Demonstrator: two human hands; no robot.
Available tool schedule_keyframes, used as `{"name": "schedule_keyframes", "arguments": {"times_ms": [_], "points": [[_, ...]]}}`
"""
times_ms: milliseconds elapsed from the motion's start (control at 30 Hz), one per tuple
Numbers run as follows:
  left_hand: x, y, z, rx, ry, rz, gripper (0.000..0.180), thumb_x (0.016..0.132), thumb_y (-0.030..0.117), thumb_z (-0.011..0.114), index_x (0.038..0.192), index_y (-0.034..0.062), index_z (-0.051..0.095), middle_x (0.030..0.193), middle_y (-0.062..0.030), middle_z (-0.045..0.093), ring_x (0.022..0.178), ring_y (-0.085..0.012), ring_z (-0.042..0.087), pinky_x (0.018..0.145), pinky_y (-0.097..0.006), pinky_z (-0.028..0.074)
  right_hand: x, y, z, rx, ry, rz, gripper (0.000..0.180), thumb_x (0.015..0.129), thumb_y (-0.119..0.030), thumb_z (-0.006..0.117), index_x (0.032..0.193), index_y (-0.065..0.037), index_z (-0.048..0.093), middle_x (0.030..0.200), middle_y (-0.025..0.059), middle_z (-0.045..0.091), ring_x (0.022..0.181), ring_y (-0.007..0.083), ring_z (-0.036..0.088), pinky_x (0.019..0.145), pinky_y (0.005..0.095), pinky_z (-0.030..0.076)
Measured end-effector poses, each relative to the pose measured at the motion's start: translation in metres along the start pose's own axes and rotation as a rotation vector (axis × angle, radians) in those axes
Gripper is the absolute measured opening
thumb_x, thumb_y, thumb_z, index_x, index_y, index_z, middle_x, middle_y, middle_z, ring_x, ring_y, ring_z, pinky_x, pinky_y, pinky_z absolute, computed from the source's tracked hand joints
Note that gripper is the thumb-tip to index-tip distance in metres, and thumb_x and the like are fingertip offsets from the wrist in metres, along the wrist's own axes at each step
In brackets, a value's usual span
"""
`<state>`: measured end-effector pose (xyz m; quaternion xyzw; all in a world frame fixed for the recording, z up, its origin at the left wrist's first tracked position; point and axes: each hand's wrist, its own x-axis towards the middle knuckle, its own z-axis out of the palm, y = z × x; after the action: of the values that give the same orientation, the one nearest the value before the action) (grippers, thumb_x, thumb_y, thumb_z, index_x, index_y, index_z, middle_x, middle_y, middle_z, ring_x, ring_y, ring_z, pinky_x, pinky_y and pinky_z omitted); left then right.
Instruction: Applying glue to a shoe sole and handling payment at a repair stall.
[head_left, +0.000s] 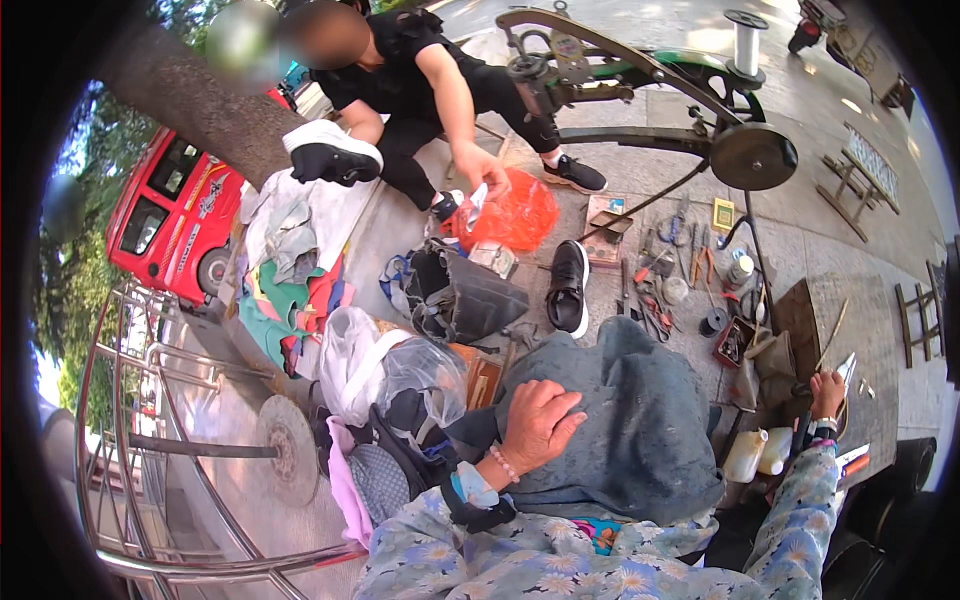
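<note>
My left hand (540, 432) rests on the dark grey cloth (622, 400) over my lap, fingers loosely bent and apart, with nothing in them. Stretched out to the right, my right hand (827, 393) is at the wooden bench (872, 340), its fingers closed. A thin stick (833, 335) and a pointed, shiny object (848, 372) lie against those fingers; what they grip, if anything, I cannot make out. Beyond the cloth, a black sneaker (568, 288) with a white sole stands on the paving. Across from me a seated person holds a black-and-white shoe (333, 153).
A hand-cranked sewing machine (640, 75) stands at the far right. Pliers, scissors and other tools (670, 265) lie on the ground. Plastic bottles (745, 455) stand near my right forearm. Fabric scraps (290, 300), a clear plastic bag (420, 380) and metal railings (170, 450) are at left.
</note>
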<state>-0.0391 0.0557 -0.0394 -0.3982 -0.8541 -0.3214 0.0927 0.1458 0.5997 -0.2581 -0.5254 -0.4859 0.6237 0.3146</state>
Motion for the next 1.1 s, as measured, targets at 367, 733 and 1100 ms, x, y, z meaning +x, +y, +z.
{"name": "schedule_keyframes", "arguments": {"times_ms": [367,733,1100], "points": [[-0.014,-0.022,0.013,-0.409,0.152,-0.179,0.008,0.079,0.011,0.06,0.081,0.0032,0.06,0.076,-0.0086,0.055,0.069,-0.0224,0.054,0.059,-0.029,0.041,-0.206,-0.09,0.138,0.0,-0.702,-0.102,0.021,0.083,-0.011,0.058,0.1,0.0,0.055,0.082,0.0028,0.057,0.068,0.0097,0.056,0.057,0.0215,0.048],[0.041,-0.092,-0.06,-0.712,0.447,-0.536,0.024,0.081,0.013,0.06,0.102,0.004,0.053,0.08,0.001,0.056,0.061,-0.0047,0.05,0.052,-0.018,0.041,-0.362,-0.112,0.207,-0.939,-0.901,-1.427,0.035,0.065,-0.022,0.07,0.096,-0.008,0.062,0.113,0.0105,0.055,0.113,0.0314,0.045,0.094,0.0434,0.034],[0.119,-0.147,-0.044,-1.292,0.656,-1.057,0.039,0.083,0.033,0.059,0.11,0.0102,0.042,0.093,-0.0074,0.05,0.076,-0.0203,0.054,0.06,-0.036,0.047,-0.351,-0.099,0.216,-0.834,-0.904,-1.294,0.028,0.064,-0.023,0.07,0.088,-0.008,0.065,0.108,0.0066,0.058,0.111,0.0304,0.046,0.095,0.0444,0.031]]}}
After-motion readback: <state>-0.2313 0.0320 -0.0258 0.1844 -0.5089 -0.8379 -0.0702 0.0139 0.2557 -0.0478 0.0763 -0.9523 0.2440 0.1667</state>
